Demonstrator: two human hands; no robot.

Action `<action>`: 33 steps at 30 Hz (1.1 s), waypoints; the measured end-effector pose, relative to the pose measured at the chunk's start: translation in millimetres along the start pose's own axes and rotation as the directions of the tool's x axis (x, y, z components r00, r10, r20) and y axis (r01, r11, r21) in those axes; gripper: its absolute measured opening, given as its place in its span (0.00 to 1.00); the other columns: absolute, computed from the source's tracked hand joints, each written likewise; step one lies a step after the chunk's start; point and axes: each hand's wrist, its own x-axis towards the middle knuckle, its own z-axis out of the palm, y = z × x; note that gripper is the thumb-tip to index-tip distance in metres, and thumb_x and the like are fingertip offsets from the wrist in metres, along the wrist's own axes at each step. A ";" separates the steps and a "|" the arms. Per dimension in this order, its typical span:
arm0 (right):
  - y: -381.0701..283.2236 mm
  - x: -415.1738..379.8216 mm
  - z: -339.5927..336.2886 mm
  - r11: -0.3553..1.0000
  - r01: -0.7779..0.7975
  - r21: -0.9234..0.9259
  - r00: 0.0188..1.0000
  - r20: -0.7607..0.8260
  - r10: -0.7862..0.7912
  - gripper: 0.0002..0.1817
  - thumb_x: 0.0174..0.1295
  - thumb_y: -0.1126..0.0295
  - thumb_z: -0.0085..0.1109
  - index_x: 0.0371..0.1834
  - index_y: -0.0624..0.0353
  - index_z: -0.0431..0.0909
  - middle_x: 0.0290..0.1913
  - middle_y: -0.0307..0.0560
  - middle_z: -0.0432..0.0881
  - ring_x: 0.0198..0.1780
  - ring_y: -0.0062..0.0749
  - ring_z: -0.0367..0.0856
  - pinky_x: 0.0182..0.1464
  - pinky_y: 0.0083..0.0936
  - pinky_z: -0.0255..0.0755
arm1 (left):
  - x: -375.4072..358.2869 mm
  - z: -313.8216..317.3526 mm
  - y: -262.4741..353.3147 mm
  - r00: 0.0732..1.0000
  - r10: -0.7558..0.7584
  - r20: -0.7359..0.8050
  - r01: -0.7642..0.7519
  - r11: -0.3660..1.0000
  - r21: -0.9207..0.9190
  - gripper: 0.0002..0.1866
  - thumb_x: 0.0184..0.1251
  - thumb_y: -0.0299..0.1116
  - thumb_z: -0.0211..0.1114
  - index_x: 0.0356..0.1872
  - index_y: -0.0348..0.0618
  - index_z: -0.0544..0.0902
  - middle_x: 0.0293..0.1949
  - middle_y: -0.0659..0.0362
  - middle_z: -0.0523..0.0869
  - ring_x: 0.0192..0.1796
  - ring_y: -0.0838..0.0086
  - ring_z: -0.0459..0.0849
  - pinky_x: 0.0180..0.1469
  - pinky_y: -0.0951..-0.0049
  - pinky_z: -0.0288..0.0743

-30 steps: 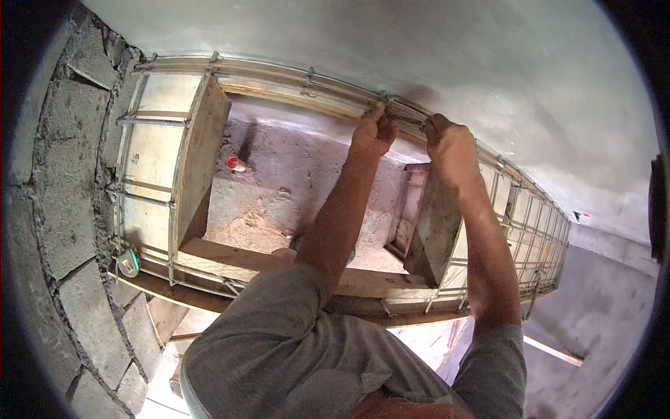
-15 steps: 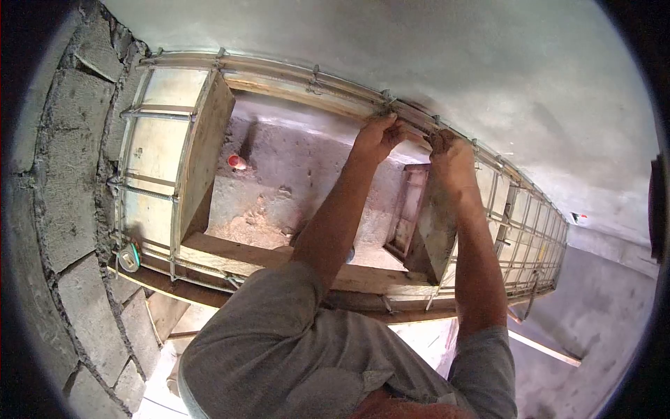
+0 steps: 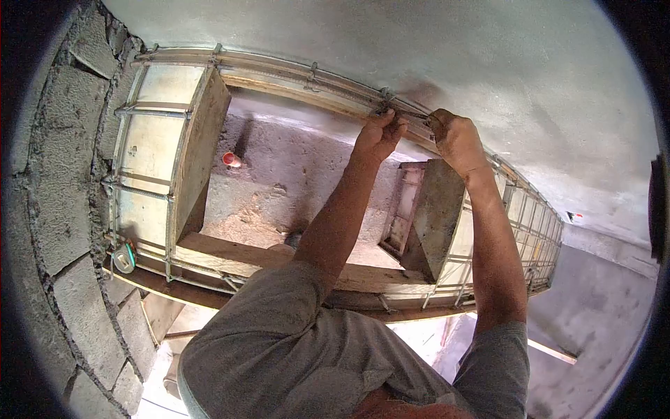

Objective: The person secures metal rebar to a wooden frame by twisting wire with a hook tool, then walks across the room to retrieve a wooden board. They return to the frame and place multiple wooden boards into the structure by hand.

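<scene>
The bars (image 3: pixel 265 65) run along the top edge of the wood box (image 3: pixel 230 253), close to the smooth gray wall (image 3: pixel 391 35). The left hand (image 3: pixel 379 137) is partly curled, its fingertips at the bars. The right hand (image 3: pixel 458 142) is bent shut beside them; I cannot tell what it grips. Under the left hand is a big open hole. The tape (image 3: pixel 124 258) sits at the low left corner, well apart from both hands.

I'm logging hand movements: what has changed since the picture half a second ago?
The right hand has risen and shifted slightly right, a little farther from the left hand. No clear grasp or release shows. The left hand stays by the upper bars; the tape measure and the red pipe end have not moved.
</scene>
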 end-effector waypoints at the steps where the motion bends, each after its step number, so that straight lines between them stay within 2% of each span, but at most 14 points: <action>1: -1.8 0.3 -3.3 0.999 -0.002 -0.050 1.000 0.026 0.004 0.08 0.60 0.73 0.56 0.41 0.59 0.81 0.33 0.63 0.81 0.37 0.60 0.81 0.38 0.43 0.76 | -1.2 -2.8 -2.7 0.999 0.013 -0.033 -0.013 1.000 0.003 0.06 0.71 0.27 0.59 0.39 0.35 0.81 0.36 0.52 0.86 0.39 0.64 0.87 0.43 0.63 0.87; 3: 0.2 1.4 -3.3 0.995 -0.003 -0.096 0.999 0.051 0.008 0.09 0.60 0.72 0.56 0.42 0.58 0.82 0.33 0.63 0.82 0.38 0.59 0.82 0.39 0.43 0.76 | -6.1 -2.2 -3.4 0.997 0.027 -0.068 -0.026 1.000 0.010 0.05 0.70 0.27 0.60 0.38 0.35 0.81 0.34 0.54 0.86 0.36 0.66 0.87 0.41 0.65 0.87; 5: 7.5 2.0 -2.2 0.982 0.083 -0.169 0.996 0.037 -0.078 0.12 0.59 0.72 0.57 0.46 0.53 0.83 0.35 0.59 0.83 0.39 0.56 0.83 0.41 0.41 0.77 | -12.9 4.9 1.7 0.996 0.011 -0.091 0.005 0.984 0.176 0.05 0.68 0.28 0.64 0.37 0.37 0.82 0.30 0.58 0.84 0.31 0.70 0.84 0.34 0.70 0.84; 6: 5.5 1.4 -4.3 0.982 0.082 -0.168 0.996 0.039 -0.076 0.12 0.59 0.72 0.57 0.46 0.53 0.83 0.35 0.59 0.83 0.39 0.56 0.83 0.41 0.41 0.77 | -16.7 8.9 7.2 0.996 0.011 -0.093 0.006 0.985 0.174 0.05 0.68 0.28 0.64 0.37 0.37 0.82 0.30 0.58 0.84 0.31 0.70 0.84 0.34 0.70 0.84; 8: -0.8 1.0 -11.3 0.950 0.112 -0.291 0.993 0.067 -0.097 0.16 0.57 0.71 0.58 0.49 0.47 0.83 0.36 0.55 0.84 0.39 0.52 0.84 0.42 0.39 0.78 | -24.3 15.3 20.8 0.974 -0.007 -0.227 0.124 0.855 0.504 0.06 0.66 0.30 0.66 0.39 0.39 0.82 0.29 0.60 0.83 0.28 0.74 0.83 0.28 0.74 0.79; 9: 2.1 2.1 -8.4 0.950 0.112 -0.291 0.993 0.066 -0.096 0.16 0.57 0.71 0.58 0.49 0.47 0.83 0.36 0.55 0.84 0.39 0.52 0.84 0.42 0.39 0.78 | -23.0 16.8 25.6 0.974 -0.008 -0.227 0.124 0.855 0.504 0.06 0.66 0.30 0.66 0.39 0.39 0.82 0.29 0.60 0.83 0.28 0.74 0.83 0.28 0.74 0.79; 11: 9.5 3.9 0.3 0.922 0.087 -0.378 0.994 0.093 -0.056 0.10 0.54 0.70 0.58 0.40 0.53 0.84 0.34 0.55 0.85 0.38 0.48 0.86 0.42 0.40 0.80 | -19.4 20.1 34.3 0.960 -0.034 -0.277 0.207 0.752 0.626 0.07 0.65 0.31 0.67 0.40 0.40 0.83 0.28 0.61 0.82 0.26 0.76 0.81 0.25 0.75 0.76; 17: -21.7 11.4 -22.5 0.916 0.139 -0.376 0.990 0.083 -0.116 0.08 0.56 0.71 0.56 0.35 0.55 0.84 0.33 0.58 0.84 0.38 0.50 0.85 0.43 0.41 0.80 | -17.9 19.6 35.9 0.956 -0.004 -0.293 0.233 0.619 0.750 0.06 0.64 0.31 0.68 0.39 0.43 0.83 0.27 0.62 0.82 0.25 0.76 0.81 0.23 0.74 0.76; 18: -13.3 15.0 -17.4 0.916 0.137 -0.377 0.990 0.083 -0.114 0.08 0.56 0.71 0.56 0.35 0.55 0.84 0.33 0.58 0.84 0.38 0.50 0.85 0.43 0.41 0.80 | -19.7 17.4 30.3 0.956 -0.007 -0.293 0.234 0.619 0.750 0.06 0.64 0.31 0.68 0.39 0.43 0.83 0.27 0.62 0.82 0.25 0.76 0.81 0.23 0.74 0.76; 20: 9.3 23.9 -2.5 0.977 0.124 -0.175 0.989 0.097 -0.108 0.08 0.57 0.71 0.55 0.34 0.56 0.84 0.31 0.59 0.84 0.38 0.52 0.85 0.43 0.41 0.80 | -25.3 12.6 14.3 0.967 0.099 -0.233 0.066 0.792 0.607 0.05 0.65 0.31 0.68 0.38 0.44 0.82 0.27 0.62 0.82 0.25 0.76 0.80 0.25 0.73 0.77; 24: -7.2 18.0 -3.2 0.958 0.124 -0.259 0.989 0.115 -0.097 0.13 0.56 0.71 0.58 0.45 0.53 0.84 0.32 0.61 0.82 0.35 0.56 0.82 0.41 0.42 0.77 | -16.2 3.1 -11.4 0.977 0.099 -0.190 -0.013 0.912 0.411 0.05 0.65 0.31 0.67 0.38 0.45 0.81 0.27 0.61 0.81 0.26 0.74 0.80 0.27 0.71 0.79; 26: -36.7 16.9 -19.9 0.909 0.252 -0.331 0.968 0.082 -0.238 0.12 0.58 0.69 0.60 0.44 0.53 0.84 0.33 0.60 0.81 0.37 0.55 0.81 0.41 0.42 0.77 | -7.5 4.0 -30.3 0.964 0.238 -0.120 -0.207 0.953 0.222 0.03 0.66 0.29 0.66 0.37 0.45 0.80 0.26 0.60 0.81 0.28 0.72 0.81 0.29 0.70 0.79; 29: -41.2 10.2 -17.9 0.902 0.182 -0.390 0.982 0.121 -0.146 0.12 0.57 0.68 0.61 0.45 0.53 0.84 0.35 0.58 0.80 0.38 0.54 0.81 0.41 0.42 0.76 | -4.3 -3.4 -27.2 0.975 0.222 -0.032 -0.205 0.942 0.266 0.03 0.67 0.28 0.64 0.38 0.44 0.79 0.28 0.59 0.82 0.30 0.70 0.83 0.30 0.70 0.80; 33: -23.8 -7.1 -7.5 0.941 0.111 -0.321 0.990 0.122 -0.076 0.12 0.57 0.67 0.62 0.45 0.52 0.84 0.34 0.58 0.80 0.37 0.55 0.81 0.41 0.43 0.76 | -11.1 -0.2 -20.6 0.975 0.205 -0.090 -0.166 0.930 0.327 0.03 0.67 0.26 0.63 0.39 0.44 0.79 0.31 0.58 0.83 0.32 0.70 0.83 0.33 0.71 0.81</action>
